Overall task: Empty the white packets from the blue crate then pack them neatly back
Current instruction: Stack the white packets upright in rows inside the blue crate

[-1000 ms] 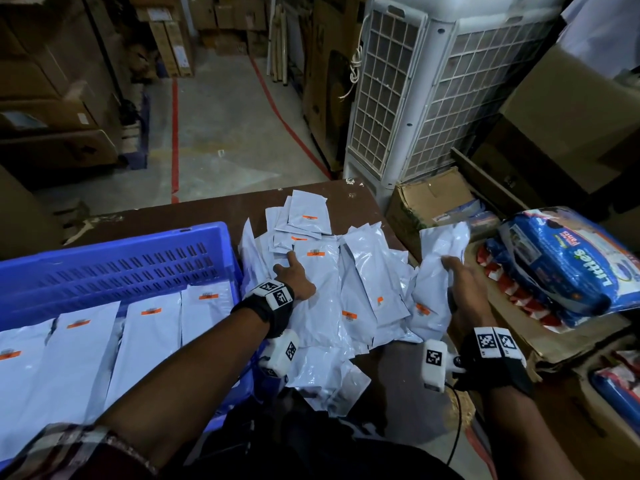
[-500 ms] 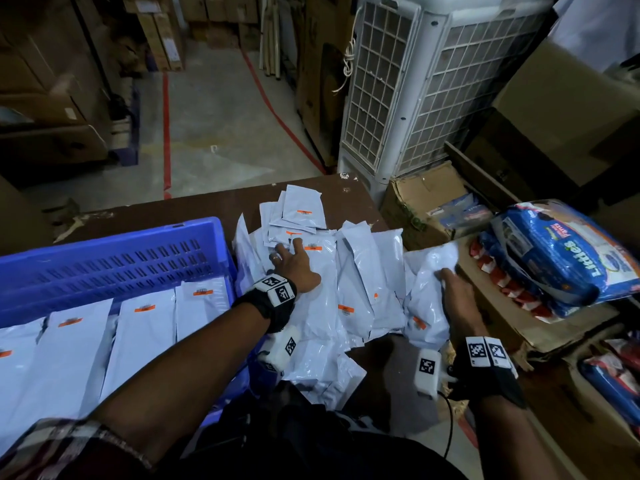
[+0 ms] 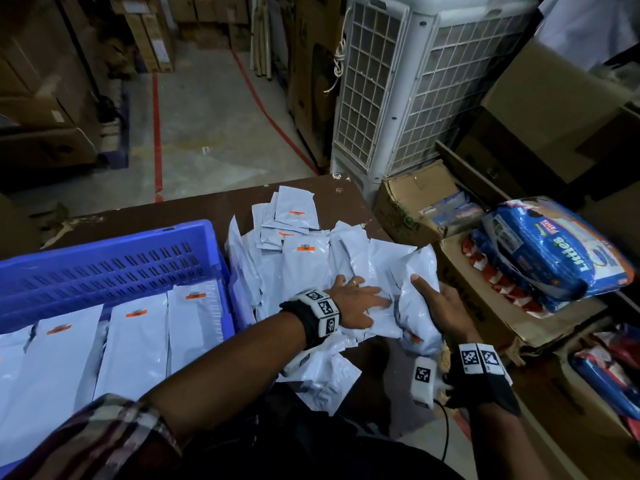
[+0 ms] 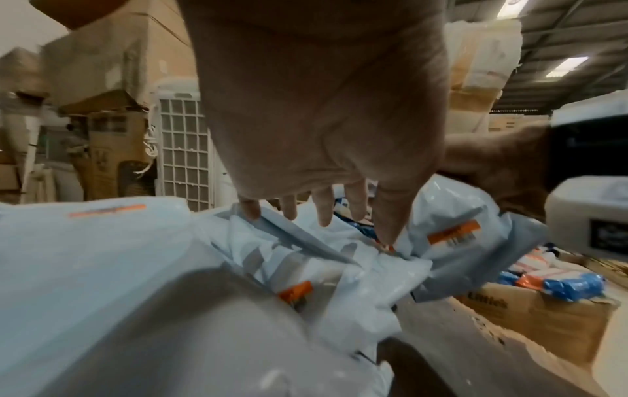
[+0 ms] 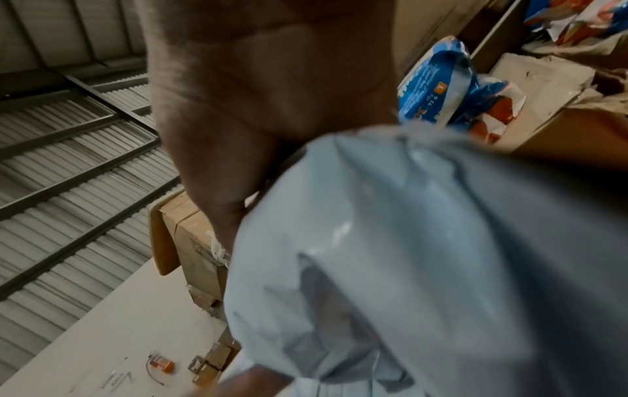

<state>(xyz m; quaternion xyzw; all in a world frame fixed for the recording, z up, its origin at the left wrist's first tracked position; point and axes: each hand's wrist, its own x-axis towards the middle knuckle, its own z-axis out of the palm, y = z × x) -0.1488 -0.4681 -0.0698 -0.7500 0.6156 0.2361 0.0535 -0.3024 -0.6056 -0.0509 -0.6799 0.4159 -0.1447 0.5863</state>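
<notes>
- Here, the flat white plastic packets with orange labels (image 3: 304, 268) lie in a loose, overlapping heap on the dark brown table (image 3: 346, 199), at about 3 o'clock from the blue slotted plastic crate (image 3: 114, 258).
- A row of the same packets (image 3: 131, 344) already lies side by side and flat inside the crate, labels toward the far wall, so the repacking seems well begun.
- The right hand (image 3: 441, 306) grasps a bundle of gathered packets (image 3: 414, 299) at the heap's 3 o'clock edge, thumb on top, probably to collect several for one transfer.
- The left hand (image 3: 356, 301) lies flat with fingers spread on the heap, just beside that bundle, seemingly pinning the slippery pile while the bundle is squared.
- The packets look thin, glossy and creased; some curl at the edges.
- Farther out at 3 o'clock a blue diaper pack (image 3: 554, 254) sits on a brown cardboard carton (image 3: 485, 306); at 12 o'clock stands a white grilled air cooler (image 3: 415, 81).
</notes>
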